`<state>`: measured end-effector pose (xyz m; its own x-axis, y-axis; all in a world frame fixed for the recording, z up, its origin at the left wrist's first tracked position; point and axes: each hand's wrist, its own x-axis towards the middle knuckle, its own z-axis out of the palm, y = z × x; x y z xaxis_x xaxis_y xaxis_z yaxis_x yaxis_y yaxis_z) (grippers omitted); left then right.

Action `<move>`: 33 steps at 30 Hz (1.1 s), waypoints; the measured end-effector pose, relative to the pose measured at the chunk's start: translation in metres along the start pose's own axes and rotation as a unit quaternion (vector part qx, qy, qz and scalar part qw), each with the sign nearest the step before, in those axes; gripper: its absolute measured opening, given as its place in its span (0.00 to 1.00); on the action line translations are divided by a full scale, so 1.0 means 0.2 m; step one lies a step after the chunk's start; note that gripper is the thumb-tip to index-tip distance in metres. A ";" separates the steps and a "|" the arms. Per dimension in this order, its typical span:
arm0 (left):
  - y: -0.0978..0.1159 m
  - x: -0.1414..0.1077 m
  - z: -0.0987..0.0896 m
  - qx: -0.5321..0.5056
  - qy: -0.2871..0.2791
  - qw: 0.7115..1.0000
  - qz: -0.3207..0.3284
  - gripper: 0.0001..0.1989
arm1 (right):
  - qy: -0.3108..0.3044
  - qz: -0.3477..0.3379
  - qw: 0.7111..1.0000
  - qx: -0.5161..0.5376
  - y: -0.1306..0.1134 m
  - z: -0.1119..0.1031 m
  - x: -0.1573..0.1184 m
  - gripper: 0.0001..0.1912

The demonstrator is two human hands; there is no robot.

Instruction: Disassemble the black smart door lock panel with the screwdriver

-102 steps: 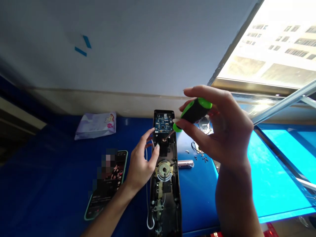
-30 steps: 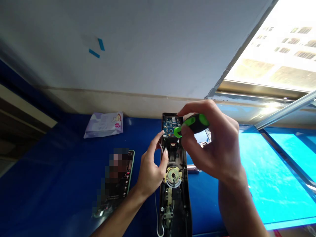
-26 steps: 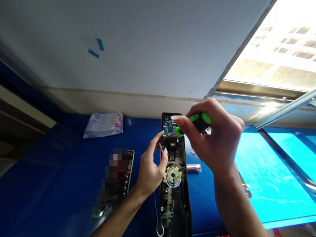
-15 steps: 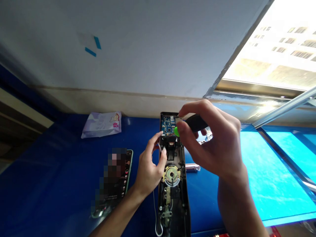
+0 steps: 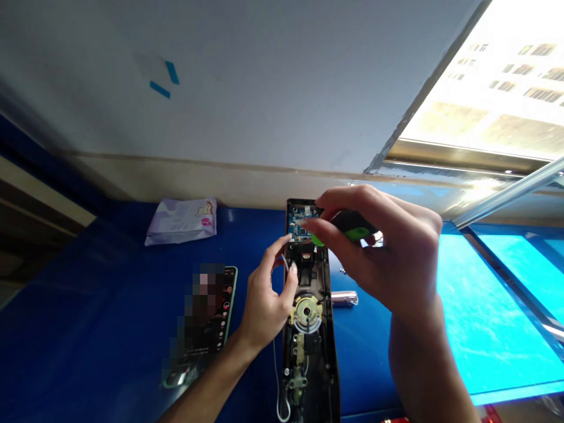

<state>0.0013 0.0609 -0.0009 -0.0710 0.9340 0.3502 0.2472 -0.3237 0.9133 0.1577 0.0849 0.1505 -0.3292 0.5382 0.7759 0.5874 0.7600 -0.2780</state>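
Observation:
A long black housing [image 5: 319,352] lies open on the blue table, with a blue circuit board [image 5: 301,218] at its far end and a round metal part [image 5: 307,311] near its middle. My right hand [image 5: 379,247] grips a black and green screwdriver [image 5: 350,226], its tip end over the board's near edge. My left hand [image 5: 271,294] rests at the housing's left edge, thumb and forefinger curved around a thin white cable [image 5: 285,261]. The cable runs down along the housing's left side.
A phone [image 5: 211,329] in a green case lies left of my left forearm. Farther back is a pale purple packet [image 5: 181,221]. A pinkish wrapped item [image 5: 345,299] sits right of the housing. Wall behind, window at the right.
My right hand has shifted slightly right, its fingers have moved on the screwdriver, and more of the green on the handle shows. My left hand has stayed in place.

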 end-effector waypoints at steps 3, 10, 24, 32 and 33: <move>0.00 0.00 0.00 0.002 0.003 1.000 0.000 0.24 | -0.032 0.003 0.999 0.043 0.00 -0.01 0.00 0.17; 0.00 0.00 0.00 -0.003 -0.001 1.000 -0.001 0.24 | -0.011 0.003 1.000 -0.008 0.00 -0.01 0.00 0.03; -0.01 0.00 0.00 -0.002 -0.001 1.000 -0.002 0.23 | -0.014 0.014 1.000 0.004 0.01 -0.03 0.00 0.04; 0.00 0.00 0.00 0.002 0.002 1.000 0.000 0.25 | -0.056 0.014 0.998 0.036 -0.01 -0.04 0.01 0.19; 0.00 0.00 0.00 0.002 0.002 1.000 -0.001 0.25 | -0.049 0.015 0.998 0.027 -0.01 -0.03 0.01 0.14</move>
<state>0.0012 0.0612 -0.0010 -0.0748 0.9344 0.3484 0.2510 -0.3204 0.9134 0.1615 0.0818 0.1556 -0.3846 0.5916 0.7086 0.5580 0.7605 -0.3320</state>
